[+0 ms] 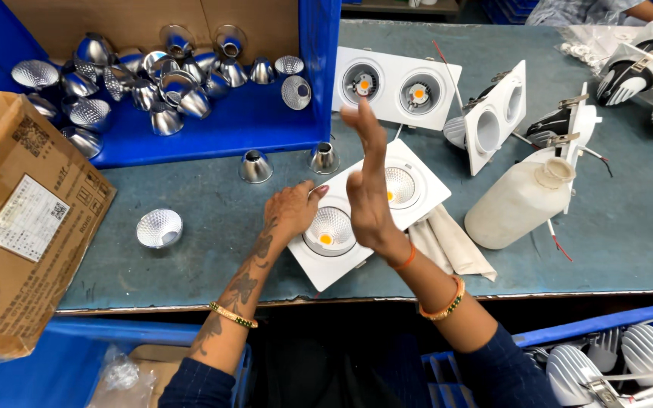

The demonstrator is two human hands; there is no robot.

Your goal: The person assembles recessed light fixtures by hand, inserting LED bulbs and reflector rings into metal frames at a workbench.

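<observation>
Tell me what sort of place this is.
Probably a light-fixture assembly workbench: a blue bin of silver reflector cups, white twin downlight housings, and the left hand steadying one being fitted.

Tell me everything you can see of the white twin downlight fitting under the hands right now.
The white twin downlight fitting is a flat rectangular frame, seemingly painted metal, lying face up and skewed on the grey-green table. Two round openings each hold a ribbed silver reflector around an orange-yellow emitter. The left hand rests on its near-left corner; the right hand stands edge-on, open, above its middle. A beige cloth lies against its right edge.
</observation>
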